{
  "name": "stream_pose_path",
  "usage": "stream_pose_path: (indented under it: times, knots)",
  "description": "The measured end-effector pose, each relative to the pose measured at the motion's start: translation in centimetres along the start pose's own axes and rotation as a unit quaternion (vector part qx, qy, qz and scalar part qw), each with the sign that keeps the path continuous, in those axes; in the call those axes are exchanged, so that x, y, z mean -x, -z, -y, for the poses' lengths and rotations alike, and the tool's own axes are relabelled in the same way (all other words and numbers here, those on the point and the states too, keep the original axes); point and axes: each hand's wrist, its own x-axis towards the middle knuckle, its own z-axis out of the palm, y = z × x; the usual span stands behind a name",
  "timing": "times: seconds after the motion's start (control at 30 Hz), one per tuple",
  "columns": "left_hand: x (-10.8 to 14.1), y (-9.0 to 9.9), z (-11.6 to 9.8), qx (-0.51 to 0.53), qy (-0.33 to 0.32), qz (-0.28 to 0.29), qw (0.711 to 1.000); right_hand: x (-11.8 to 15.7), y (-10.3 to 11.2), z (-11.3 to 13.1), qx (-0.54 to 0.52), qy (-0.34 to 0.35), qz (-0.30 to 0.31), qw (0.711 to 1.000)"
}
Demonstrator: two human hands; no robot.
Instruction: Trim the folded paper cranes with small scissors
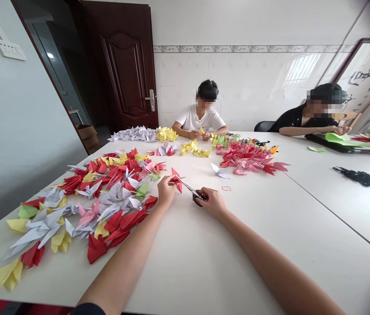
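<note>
The left hand (167, 191) pinches a red origami crane (176, 180), the right hand's (213, 202) grip pressed around black-handled scissors (198, 197)

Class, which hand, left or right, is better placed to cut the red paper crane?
Right, most likely: the right hand grips the scissors, whose blades reach the red paper crane, while the left hand is occupied holding that crane.

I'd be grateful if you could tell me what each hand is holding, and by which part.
The left hand pinches a red origami crane by its side nearest the hand; the right hand grips scissors by their black handles.
</note>
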Motion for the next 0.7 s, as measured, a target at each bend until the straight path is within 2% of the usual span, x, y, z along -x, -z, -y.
stream_pose_path:
  times: [0.17, 0.3, 0.47, 0.57, 0.7]
  knots:
    - [0.08, -0.03, -0.17, 0.003, 0.021, -0.001, 1.000, -0.13, 0.04, -0.24, -0.063, -0.007, 0.009, 0.998]
    - [0.03, 0.17, -0.35, 0.001, 0.024, -0.007, 1.000, -0.14, 0.44, -0.22, -0.172, -0.013, 0.064, 0.983]
    - [-0.21, 0.59, -0.12, -0.022, -0.015, -0.073, 0.997, -0.12, 0.60, -0.37, -0.286, -0.024, 0.163, 0.944]
    - [-0.24, 0.73, -0.07, -0.052, -0.054, -0.104, 0.992, -0.18, 0.61, -0.44, -0.302, -0.017, 0.192, 0.933]
    - [-0.14, 0.79, -0.47, -0.090, -0.103, -0.118, 0.984, -0.25, 0.78, -0.43, -0.308, -0.008, 0.218, 0.926]
